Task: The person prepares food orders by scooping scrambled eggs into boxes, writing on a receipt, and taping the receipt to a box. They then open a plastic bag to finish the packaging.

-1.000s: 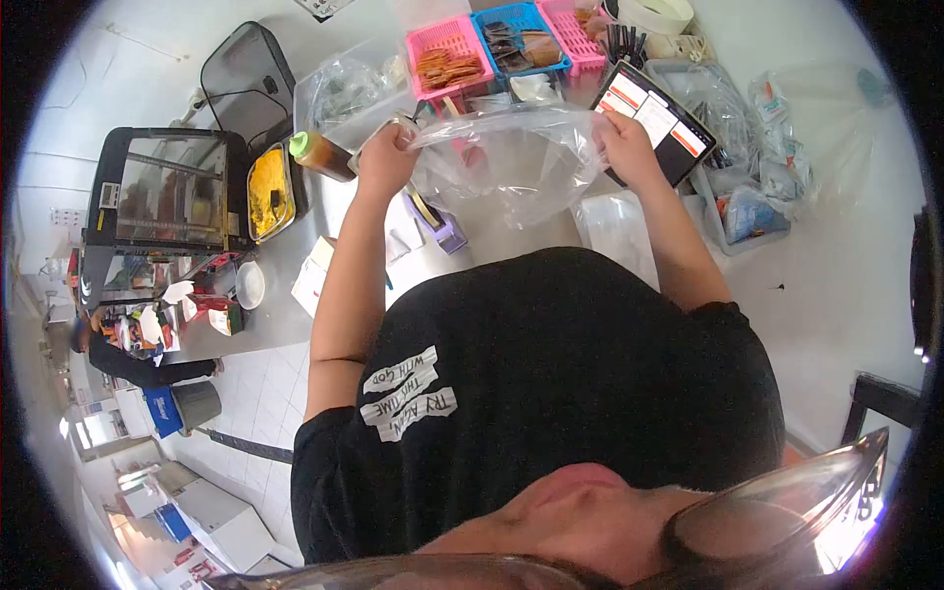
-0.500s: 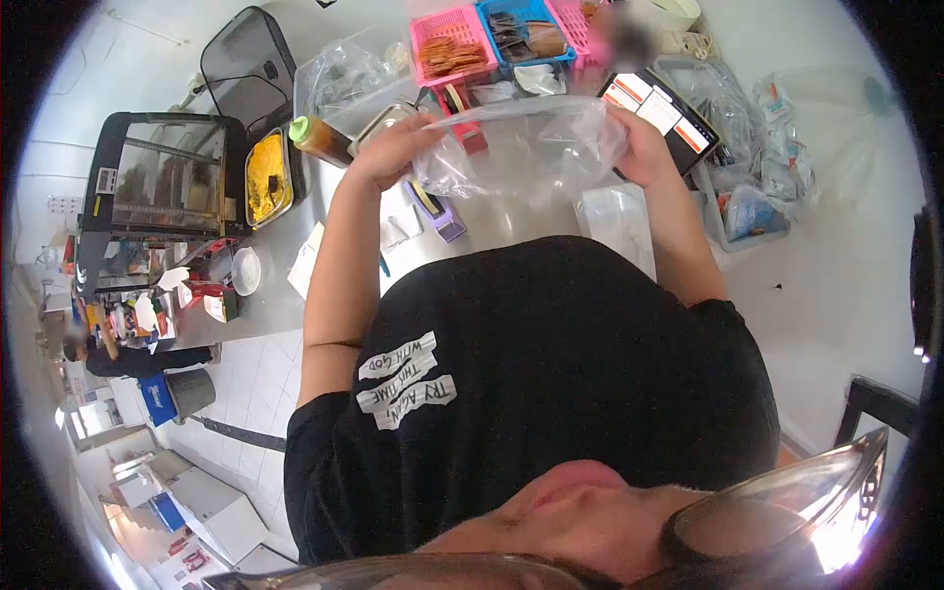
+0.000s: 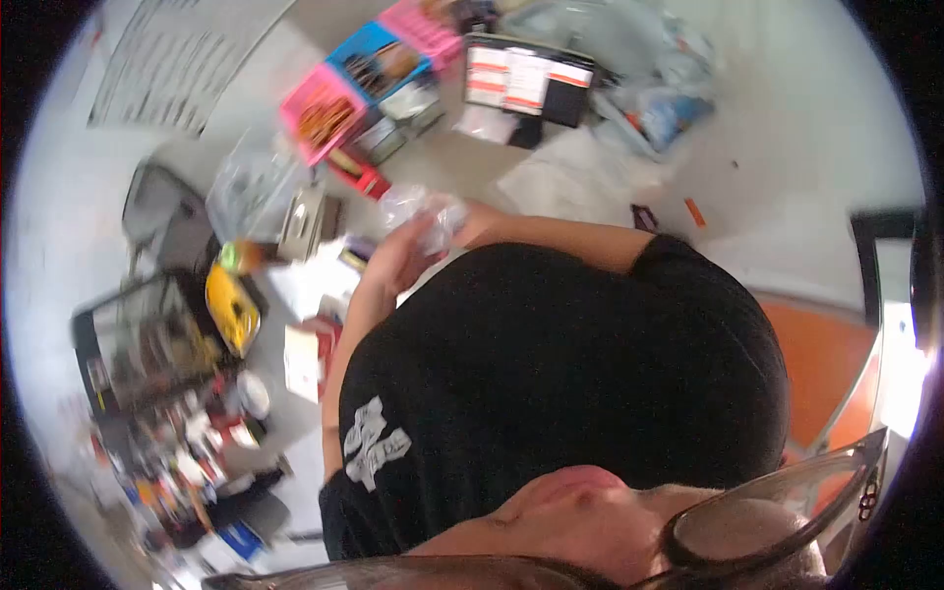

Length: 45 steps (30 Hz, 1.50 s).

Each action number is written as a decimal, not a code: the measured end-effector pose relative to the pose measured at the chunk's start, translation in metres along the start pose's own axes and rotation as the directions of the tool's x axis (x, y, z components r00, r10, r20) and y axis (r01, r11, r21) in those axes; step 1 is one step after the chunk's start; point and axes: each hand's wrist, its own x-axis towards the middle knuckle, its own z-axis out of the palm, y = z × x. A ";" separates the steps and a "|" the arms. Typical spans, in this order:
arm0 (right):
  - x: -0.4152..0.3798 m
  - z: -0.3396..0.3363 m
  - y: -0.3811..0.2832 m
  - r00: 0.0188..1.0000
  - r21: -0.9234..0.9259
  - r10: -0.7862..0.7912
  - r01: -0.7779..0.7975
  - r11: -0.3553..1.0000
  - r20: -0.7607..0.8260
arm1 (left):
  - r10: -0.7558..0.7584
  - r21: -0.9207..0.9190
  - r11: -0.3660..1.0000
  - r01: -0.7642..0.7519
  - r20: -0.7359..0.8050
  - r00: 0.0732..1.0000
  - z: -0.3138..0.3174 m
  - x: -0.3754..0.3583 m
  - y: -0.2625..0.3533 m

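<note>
A clear plastic bag (image 3: 405, 202) is bunched up small in front of my chest, between my two hands. My left hand (image 3: 396, 261) has its fingers closed on the near side of the bag. From the other side my right hand (image 3: 479, 224) grips it too, its fingers partly hidden by the plastic and blurred. Just beyond the bag lies a red tape dispenser (image 3: 366, 179) on the metal counter. A purple object (image 3: 356, 254) shows beside my left wrist, and a red and white box (image 3: 313, 354) stands left of that forearm.
Pink (image 3: 295, 108) and blue (image 3: 359, 44) baskets of packets stand at the back, next to a lit tablet (image 3: 528, 84). On the left are a sauce bottle (image 3: 243, 257), a tray of yellow food (image 3: 232, 307) and a glass-sided cabinet (image 3: 147, 339). Another person (image 3: 241, 497) stands far left.
The bag, stretched wide between my hands before, is now gathered small. My right hand has come left to meet my left hand, closer to my body. The view has turned.
</note>
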 end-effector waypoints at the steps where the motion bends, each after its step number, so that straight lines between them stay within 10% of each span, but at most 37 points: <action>1: 0.003 0.010 0.041 0.989 -0.101 -0.098 0.087 0.991 -0.111 | 0.130 0.350 0.932 -0.094 -0.081 0.988 0.024 -0.011 0.011; 2: 0.004 0.001 0.029 0.971 -0.027 0.123 -0.131 0.991 -0.204 | 0.278 0.720 0.676 -0.160 -0.048 0.959 0.012 0.000 0.010; 4: 0.002 -0.014 0.006 0.795 0.188 0.532 -0.497 0.847 -0.291 | 0.612 0.897 0.290 -0.332 0.093 0.786 0.016 -0.002 0.009; 5: 0.000 -0.016 0.012 0.839 0.213 0.496 -0.454 0.865 -0.225 | 0.732 0.932 0.071 -0.355 0.193 0.653 0.024 -0.008 0.017; 10: 0.007 0.012 0.060 0.954 0.345 0.284 -0.299 0.890 0.094 | 0.392 0.731 0.473 -0.492 0.325 0.861 0.012 0.004 -0.003; 13: -0.012 -0.014 0.006 0.839 0.403 0.542 -0.478 0.780 -0.054 | 0.272 0.881 0.473 -0.026 -0.118 0.955 -0.033 0.022 -0.007; 16: -0.019 -0.014 -0.011 0.915 -0.055 -0.040 0.019 0.998 -0.402 | 0.325 0.455 0.871 -0.186 -0.251 0.912 -0.042 0.025 -0.013; 18: -0.019 -0.004 -0.014 0.948 0.065 -0.149 0.174 0.983 -0.282 | 0.387 0.721 0.649 -0.242 -0.040 0.921 -0.032 0.026 -0.022; 20: -0.012 0.005 0.009 0.995 0.362 -0.091 0.103 0.926 -0.050 | 0.265 0.650 0.718 -0.249 0.076 0.961 -0.011 0.023 -0.023; 23: -0.045 -0.027 0.073 0.955 0.405 -0.296 0.267 0.874 0.009 | -0.151 0.030 0.989 0.148 0.206 0.967 0.009 -0.004 -0.001; 24: -0.071 -0.060 0.071 0.998 0.401 0.063 -0.048 0.915 -0.024 | -0.090 0.152 0.987 0.058 0.213 0.973 0.004 -0.010 0.002; 26: -0.149 -0.146 0.080 0.744 0.309 0.658 -0.602 0.736 -0.118 | -0.027 0.294 0.956 -0.015 0.141 0.990 -0.025 -0.021 0.000; 27: -0.200 -0.178 0.064 0.819 0.425 0.486 -0.339 0.839 -0.306 | -0.022 0.324 0.946 0.002 0.059 0.998 -0.042 -0.024 -0.003; 28: -0.258 -0.212 0.066 0.707 0.361 0.584 -0.464 0.809 -0.399 | -0.028 0.232 0.972 0.025 0.008 1.000 -0.052 -0.029 -0.004; 30: -0.368 -0.249 0.055 0.278 0.324 0.752 -0.774 0.543 -0.597 | -0.053 0.101 0.993 0.056 -0.035 0.998 -0.072 -0.042 -0.011; 35: -0.517 -0.235 0.095 -0.331 0.290 0.019 -0.797 0.529 -0.943 | -0.102 -0.117 0.987 0.106 0.047 0.994 -0.100 -0.039 -0.039; 38: -0.536 -0.200 0.151 -0.516 0.286 -0.363 -0.800 0.527 -0.776 | -0.272 -0.079 0.960 0.269 -0.034 0.962 -0.102 -0.002 -0.037; 41: -0.530 -0.175 0.189 -0.649 0.505 -0.288 -0.743 0.440 -0.704 | -0.199 0.018 0.980 0.198 0.031 0.980 -0.050 0.005 -0.009; 45: -0.507 -0.180 0.204 -0.509 0.439 -0.079 -0.802 0.405 -0.857 | -0.143 0.076 0.987 0.139 0.062 0.988 -0.044 0.012 0.014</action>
